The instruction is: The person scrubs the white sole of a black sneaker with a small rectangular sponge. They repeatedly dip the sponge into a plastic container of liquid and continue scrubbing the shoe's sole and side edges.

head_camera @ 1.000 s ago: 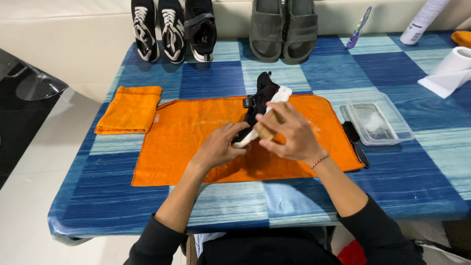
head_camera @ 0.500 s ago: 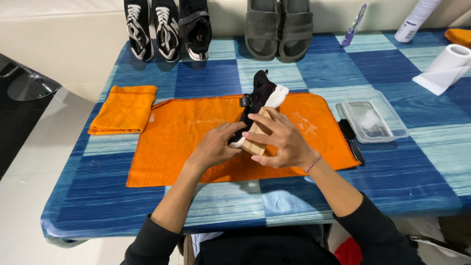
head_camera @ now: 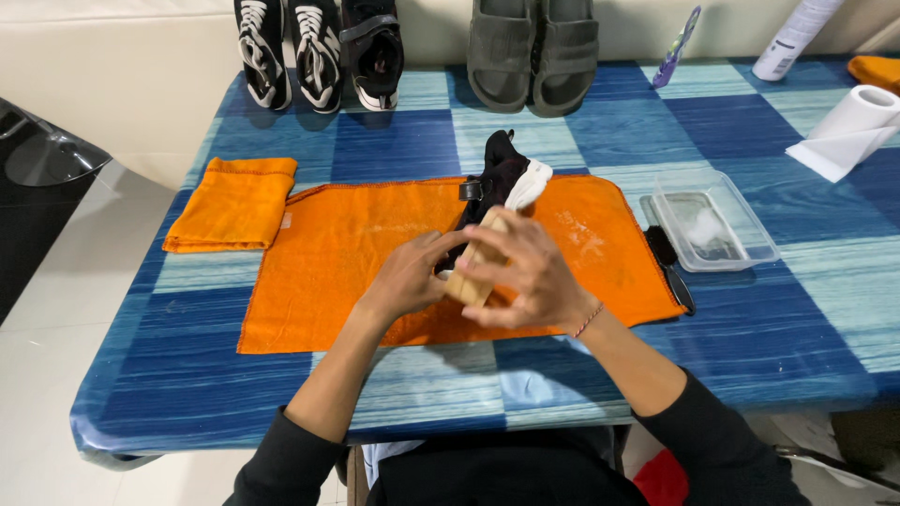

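Scrubbing step: left hand steadies the black shoe on the orange towel; right hand grips a wooden brush, which next needs firm, even strokes

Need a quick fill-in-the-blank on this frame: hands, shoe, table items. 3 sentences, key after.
1. The black shoe lies on a spread ____ towel.
2. The right hand grips a ____ brush against the shoe, while the left hand steadies it.
3. The clear plastic tray sits to the ____ of the towel.

Missing words: orange; wooden; right
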